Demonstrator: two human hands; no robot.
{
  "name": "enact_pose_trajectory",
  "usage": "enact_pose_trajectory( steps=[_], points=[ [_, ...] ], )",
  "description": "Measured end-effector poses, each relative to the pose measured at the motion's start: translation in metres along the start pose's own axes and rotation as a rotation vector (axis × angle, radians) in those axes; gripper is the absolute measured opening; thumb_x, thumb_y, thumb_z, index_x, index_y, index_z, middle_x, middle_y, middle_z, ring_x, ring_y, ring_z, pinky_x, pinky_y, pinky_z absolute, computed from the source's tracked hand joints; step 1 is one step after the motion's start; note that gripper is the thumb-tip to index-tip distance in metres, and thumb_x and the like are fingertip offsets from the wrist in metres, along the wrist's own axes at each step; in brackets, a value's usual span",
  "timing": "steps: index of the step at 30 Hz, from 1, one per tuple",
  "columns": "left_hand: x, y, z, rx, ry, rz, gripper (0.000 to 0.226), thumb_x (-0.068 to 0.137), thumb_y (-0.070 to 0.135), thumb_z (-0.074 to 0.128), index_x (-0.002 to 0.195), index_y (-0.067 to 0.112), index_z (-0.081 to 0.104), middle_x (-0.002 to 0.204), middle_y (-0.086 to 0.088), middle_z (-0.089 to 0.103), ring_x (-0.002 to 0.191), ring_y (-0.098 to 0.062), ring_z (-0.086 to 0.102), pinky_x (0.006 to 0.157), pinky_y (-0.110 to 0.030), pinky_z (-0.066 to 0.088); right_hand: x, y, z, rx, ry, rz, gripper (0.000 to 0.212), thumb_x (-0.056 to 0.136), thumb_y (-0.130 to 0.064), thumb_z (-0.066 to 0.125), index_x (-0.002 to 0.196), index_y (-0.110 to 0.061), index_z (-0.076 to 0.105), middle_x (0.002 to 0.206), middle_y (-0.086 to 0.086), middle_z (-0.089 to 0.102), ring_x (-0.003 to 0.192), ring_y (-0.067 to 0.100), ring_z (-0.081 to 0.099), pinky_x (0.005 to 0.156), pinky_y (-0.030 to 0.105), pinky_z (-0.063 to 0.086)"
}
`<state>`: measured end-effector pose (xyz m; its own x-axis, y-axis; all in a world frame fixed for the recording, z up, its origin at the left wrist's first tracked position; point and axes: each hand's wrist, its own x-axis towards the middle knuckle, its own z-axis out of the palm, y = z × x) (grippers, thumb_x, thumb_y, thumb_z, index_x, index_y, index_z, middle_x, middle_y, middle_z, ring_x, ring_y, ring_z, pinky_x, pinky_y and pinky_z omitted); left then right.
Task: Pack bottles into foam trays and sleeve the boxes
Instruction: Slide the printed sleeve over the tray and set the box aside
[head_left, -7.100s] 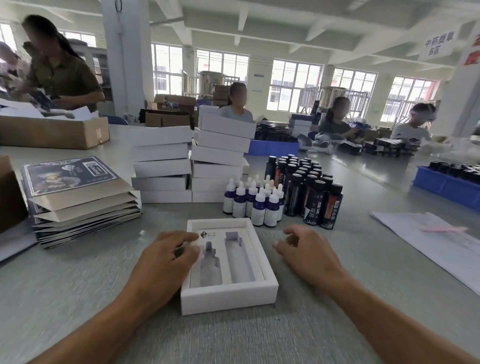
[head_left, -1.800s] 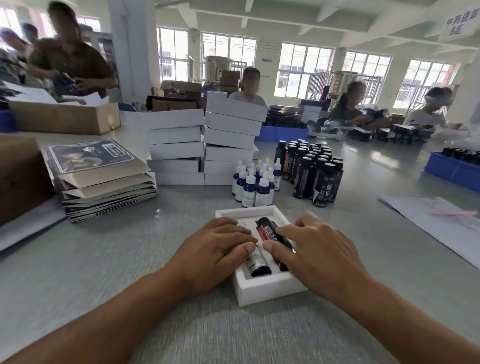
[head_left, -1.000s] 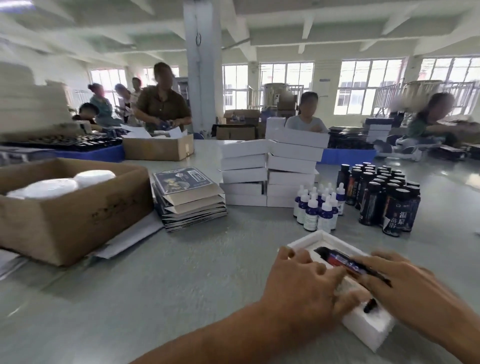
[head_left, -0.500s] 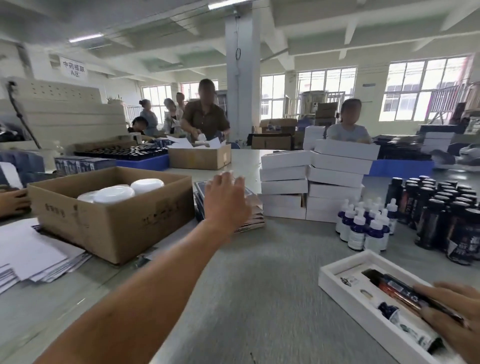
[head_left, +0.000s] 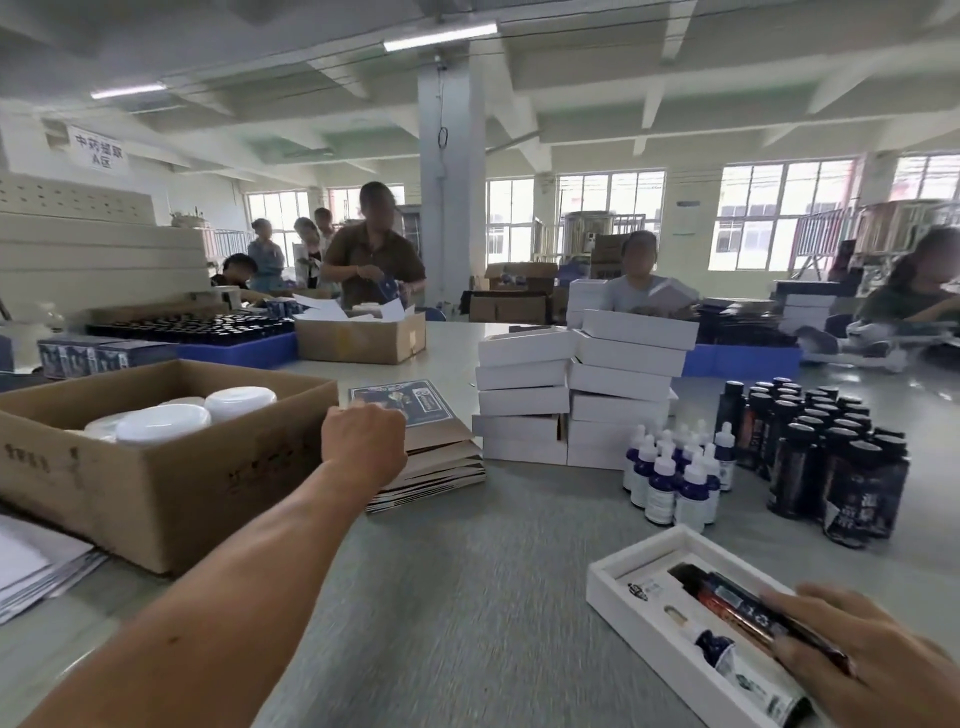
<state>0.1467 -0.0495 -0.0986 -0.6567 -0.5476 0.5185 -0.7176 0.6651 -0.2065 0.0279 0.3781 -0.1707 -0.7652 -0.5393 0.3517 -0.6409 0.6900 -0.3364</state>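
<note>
Bottles lie flat along the tray, caps pointing far-left.

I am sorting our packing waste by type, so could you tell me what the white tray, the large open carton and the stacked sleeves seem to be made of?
White tray: likely matte foam, given its thick walls and cut-out slots. Large open carton: brown corrugated cardboard, dull and scuffed. Stacked sleeves: thin card, apparently, printed dark on the top face, plain brown at the exposed edges.
</note>
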Motion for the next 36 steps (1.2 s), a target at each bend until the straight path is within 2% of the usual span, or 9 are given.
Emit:
enact_pose_trajectory(
  steps=[3,9,14,17,22,26,28,31,36],
  points=[
    [-0.003,0.001,-0.003,0.069,0.081,0.027,0.030,0.094,0.019,0.048,0.115,0.029,0.067,0.099,0.005,0.070,0.091,-0.016,0.063,0.082,-0.034,0.046,0.001,-0.004,-0.005,0.033,-0.077,-0.022,0.048,0.093,-0.061,0.046,0.139,-0.060,0.033,0.155,-0.019,0.029,0.130,0.004,0.044,0.115,0.032,0.029],
    [-0.044,0.056,-0.037,0.118,0.135,0.224,0.029,0.092,0.035,0.057,0.116,0.022,0.065,0.111,-0.003,0.068,0.108,-0.027,0.058,0.091,-0.045,0.043,-0.001,-0.012,-0.021,0.002,-0.182,-0.001,0.047,0.098,-0.048,0.048,0.144,-0.046,0.039,0.151,-0.017,0.035,0.116,0.000,0.044,0.113,0.030,0.032],
    [-0.123,0.134,-0.067,0.034,0.001,0.479,0.036,0.090,0.035,0.062,0.119,0.014,0.062,0.108,-0.014,0.065,0.105,-0.036,0.056,0.095,-0.054,0.036,-0.001,0.003,-0.036,-0.038,-0.224,0.031,0.041,0.100,-0.037,0.053,0.141,-0.041,0.048,0.152,-0.016,0.037,0.122,0.006,0.046,0.114,0.034,0.031],
    [-0.155,0.166,-0.078,-0.160,-0.093,0.566,0.043,0.095,0.049,0.045,0.120,0.017,0.060,0.106,-0.009,0.065,0.102,-0.030,0.056,0.095,-0.053,0.036,-0.005,0.004,-0.040,-0.015,-0.246,0.019,0.041,0.099,-0.035,0.054,0.139,-0.041,0.049,0.152,-0.015,0.037,0.123,0.006,0.045,0.115,0.035,0.029],
    [-0.146,0.153,-0.077,-0.580,-0.047,0.349,0.063,0.091,0.070,0.022,0.126,0.033,0.058,0.121,0.008,0.063,0.109,-0.015,0.056,0.092,-0.039,0.044,-0.004,0.006,-0.042,0.024,-0.239,0.057,0.044,0.094,-0.039,0.061,0.137,-0.036,0.053,0.144,-0.010,0.049,0.107,-0.001,0.049,0.096,0.024,0.040],
    [-0.118,0.104,-0.041,-0.553,-0.079,0.033,0.058,0.092,0.065,0.035,0.136,0.030,0.050,0.138,0.003,0.052,0.124,-0.021,0.048,0.097,-0.042,0.043,-0.003,0.018,-0.046,-0.054,-0.177,0.281,0.098,0.069,-0.073,0.066,0.146,-0.018,0.040,0.148,0.004,0.049,0.121,0.022,0.055,0.102,0.039,0.044],
    [-0.111,0.083,-0.017,-0.488,-0.154,-0.074,0.066,0.092,0.068,0.033,0.140,0.025,0.048,0.139,-0.004,0.050,0.126,-0.026,0.046,0.097,-0.043,0.043,-0.003,0.020,-0.050,-0.101,-0.229,0.416,0.099,0.057,-0.085,0.060,0.128,-0.015,0.055,0.131,0.006,0.062,0.102,0.021,0.064,0.086,0.035,0.053],
    [-0.103,0.069,0.006,-0.498,-0.280,-0.177,0.078,0.089,0.075,0.028,0.135,0.017,0.054,0.130,-0.012,0.058,0.118,-0.030,0.053,0.093,-0.043,0.046,0.001,0.019,-0.052,-0.034,-0.279,0.528,0.079,0.052,-0.086,0.062,0.086,-0.015,0.064,0.085,0.003,0.071,0.072,0.019,0.069,0.062,0.031,0.058],
    [-0.101,0.071,0.013,-0.709,-0.212,-0.152,0.054,0.090,0.068,0.044,0.086,0.020,0.068,0.086,-0.002,0.067,0.073,-0.016,0.056,0.070,-0.034,0.050,0.005,0.015,-0.052,0.020,-0.298,0.558,0.080,0.046,-0.081,0.061,0.086,-0.013,0.064,0.083,0.006,0.067,0.074,0.021,0.065,0.060,0.031,0.051]
  ],
)
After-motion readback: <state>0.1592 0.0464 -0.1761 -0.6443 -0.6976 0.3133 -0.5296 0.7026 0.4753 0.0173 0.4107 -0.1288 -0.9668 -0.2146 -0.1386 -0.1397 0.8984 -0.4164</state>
